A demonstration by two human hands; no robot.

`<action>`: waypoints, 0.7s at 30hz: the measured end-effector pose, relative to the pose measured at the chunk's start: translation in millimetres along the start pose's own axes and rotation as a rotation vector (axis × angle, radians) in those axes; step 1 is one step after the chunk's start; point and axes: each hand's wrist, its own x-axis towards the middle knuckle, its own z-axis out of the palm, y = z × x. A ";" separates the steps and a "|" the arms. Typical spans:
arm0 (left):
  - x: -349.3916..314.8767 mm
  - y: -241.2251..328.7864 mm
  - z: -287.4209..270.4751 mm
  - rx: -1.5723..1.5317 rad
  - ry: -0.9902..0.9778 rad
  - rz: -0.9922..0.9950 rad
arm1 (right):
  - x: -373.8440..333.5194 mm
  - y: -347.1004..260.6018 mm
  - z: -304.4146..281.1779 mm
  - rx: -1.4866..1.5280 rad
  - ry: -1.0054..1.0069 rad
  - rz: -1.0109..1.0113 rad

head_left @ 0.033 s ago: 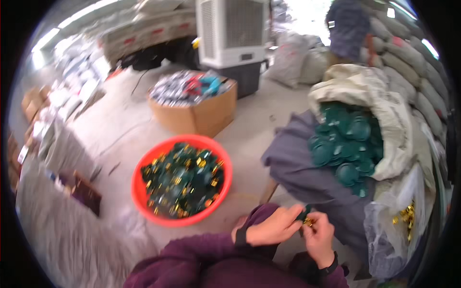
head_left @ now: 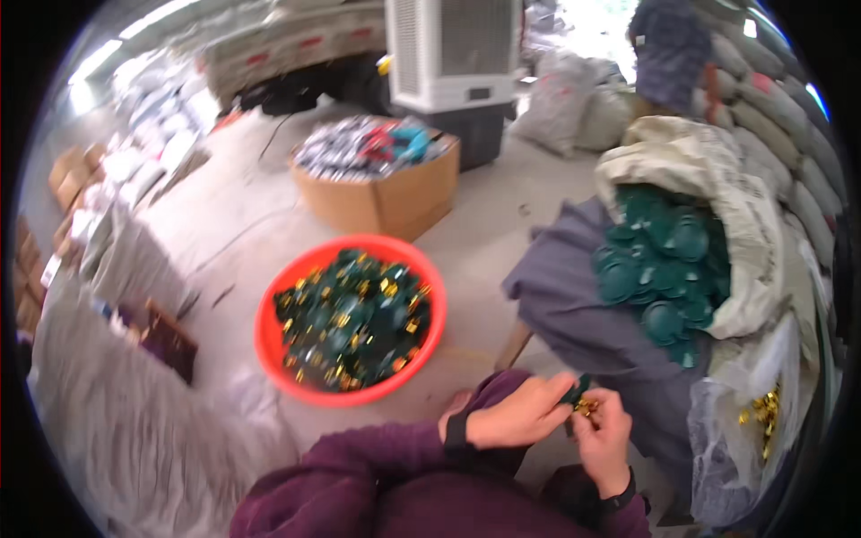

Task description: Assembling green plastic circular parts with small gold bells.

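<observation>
In front of my lap, my left hand (head_left: pixel 518 416) pinches a dark green plastic disc (head_left: pixel 579 387) between thumb and fingers. My right hand (head_left: pixel 604 441) meets it there, its closed fingers on small shiny gold pieces (head_left: pixel 587 406) against the disc; how they fit together is too small to tell. Ahead and to the left, a red-orange basin (head_left: pixel 269 354) holds a heap of green discs with gold pieces among them. A white woven sack (head_left: pixel 753 242) lies tipped at the right, loose green discs (head_left: pixel 659 247) spilling from its mouth onto a grey cloth (head_left: pixel 574 296).
A clear plastic bag (head_left: pixel 722 448) of gold pieces hangs by my right side. Beyond the basin stand a cardboard box (head_left: pixel 381 202) of silvery packets and a tall air cooler (head_left: pixel 453 54). Stacked sacks (head_left: pixel 771 117) line the right; a grey-draped pile (head_left: pixel 134 377) occupies the left.
The whole view has shifted slightly, so the basin, box and sack sit a little further right in it. My hands keep the same grip on the disc and gold pieces.
</observation>
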 end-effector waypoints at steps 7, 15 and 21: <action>-50.5 -64.4 -105.6 -0.275 0.719 -0.494 | 10.9 16.7 -10.3 0.128 -0.058 0.059; -121.8 -133.8 -231.5 1.005 0.664 -0.869 | -6.7 10.8 -77.9 -0.010 0.171 0.003; 15.8 -104.8 -128.8 0.758 0.504 -0.198 | -40.9 0.3 -135.5 -0.084 0.541 -0.031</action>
